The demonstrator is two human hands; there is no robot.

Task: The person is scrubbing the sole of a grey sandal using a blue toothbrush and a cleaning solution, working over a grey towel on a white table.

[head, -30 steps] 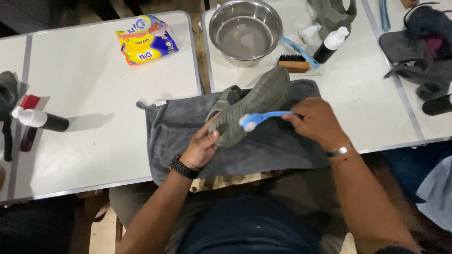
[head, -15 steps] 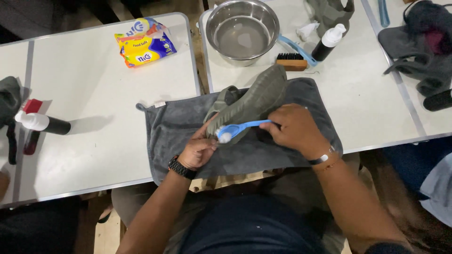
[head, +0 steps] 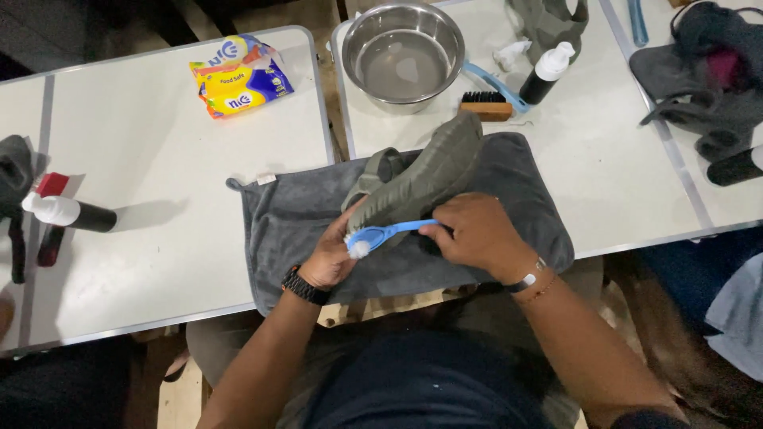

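An olive-grey shoe (head: 425, 176) lies sole-up and tilted on a grey towel (head: 286, 214) spread across the gap between two white tables. My left hand (head: 332, 256), with a black watch at the wrist, grips the shoe's heel end. My right hand (head: 477, 234) holds a blue brush (head: 381, 235) by its handle. The brush's white bristle head rests against the sole near my left hand's fingers.
A steel bowl (head: 403, 52) with water stands behind the shoe. Next to it lie a wooden brush (head: 486, 106) and a black bottle with white pump (head: 547, 73). A yellow packet (head: 238, 75) lies far left. Dark clothes (head: 703, 75) lie far right; another bottle (head: 67, 213) lies at the left.
My right hand has drawn the blue brush leftward along the sole, toward my left hand. The shoe and my left hand have stayed about in place.
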